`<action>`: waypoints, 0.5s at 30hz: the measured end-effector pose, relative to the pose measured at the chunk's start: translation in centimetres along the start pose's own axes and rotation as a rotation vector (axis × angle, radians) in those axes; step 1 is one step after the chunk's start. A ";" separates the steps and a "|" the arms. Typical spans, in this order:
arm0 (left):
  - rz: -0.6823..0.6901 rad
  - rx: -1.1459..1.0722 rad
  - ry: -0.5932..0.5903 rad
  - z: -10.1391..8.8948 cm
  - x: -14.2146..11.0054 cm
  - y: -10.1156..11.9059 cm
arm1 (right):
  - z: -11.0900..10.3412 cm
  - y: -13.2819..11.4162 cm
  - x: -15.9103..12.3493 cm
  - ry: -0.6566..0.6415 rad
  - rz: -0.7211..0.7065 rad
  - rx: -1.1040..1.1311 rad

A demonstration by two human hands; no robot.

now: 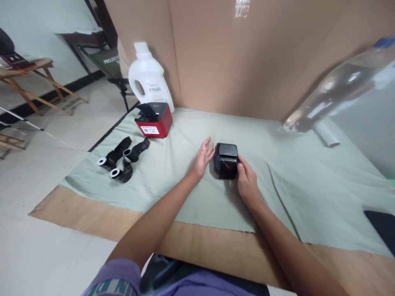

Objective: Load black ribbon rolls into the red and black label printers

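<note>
A small black portable printer [226,160] sits near the middle of the cloth, with a glossy dark strip on its front. Along its right edge, the fingers of my right hand [247,181] are closed, the thumb toward the front; some fingers are hidden behind it. Just left of the printer, my left hand [203,158] holds nothing, its fingers stretched out and apart. Whether its fingertips touch the printer's side I cannot tell. Farther left lie several black rolls with white cores [115,172], their loose ends partly unwound.
A red and black printer [157,123] stands at the back left before a white jug [149,78]. Cardboard [231,61] rises behind. On the right are a leaning clear bottle [330,88], a white tube [327,133] and a dark flat object [382,228]. Green cloth [173,181] covers the table.
</note>
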State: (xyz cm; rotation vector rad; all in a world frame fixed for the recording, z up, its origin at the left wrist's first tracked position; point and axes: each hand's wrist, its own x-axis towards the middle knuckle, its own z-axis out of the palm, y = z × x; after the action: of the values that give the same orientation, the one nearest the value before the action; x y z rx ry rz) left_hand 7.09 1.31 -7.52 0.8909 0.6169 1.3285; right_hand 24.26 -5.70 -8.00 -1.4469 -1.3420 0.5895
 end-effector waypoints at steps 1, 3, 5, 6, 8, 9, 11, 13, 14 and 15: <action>0.035 0.030 -0.029 -0.2 0.0 -0.1 | 0.0 0.0 0.0 -0.001 0.004 0.001; 0.100 0.094 -0.090 -0.4 -0.2 -0.1 | 0.0 -0.1 0.0 -0.001 0.011 0.003; 0.139 0.158 -0.143 -0.5 -0.4 0.2 | -0.1 -0.1 0.1 -0.003 0.018 0.003; 0.145 0.186 -0.160 -0.4 -0.5 0.4 | -0.1 -0.2 0.1 -0.007 0.018 0.004; 0.143 0.230 -0.179 -0.3 -0.7 0.9 | -0.1 -0.2 0.2 -0.021 0.005 0.008; 0.140 0.246 -0.185 -0.2 -0.7 1.1 | -0.1 -0.2 0.3 -0.029 -0.006 0.012; 0.138 0.263 -0.191 0.0 -0.7 1.5 | 0.0 -0.2 0.4 -0.050 -0.026 0.020; 0.131 0.258 -0.187 0.2 -0.6 1.7 | 0.1 -0.1 0.5 -0.068 -0.036 0.019; 0.127 0.254 -0.181 0.3 -0.5 1.7 | 0.1 0.0 0.5 -0.075 -0.042 0.012; 0.123 0.251 -0.173 0.3 -0.5 1.8 | 0.1 0.1 0.5 -0.083 -0.050 0.000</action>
State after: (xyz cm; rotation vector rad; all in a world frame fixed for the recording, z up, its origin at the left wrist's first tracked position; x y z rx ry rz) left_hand 6.28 0.80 -5.92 1.2519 0.6095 1.2840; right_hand 24.29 -5.19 -7.96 -1.3983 -1.4383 0.6224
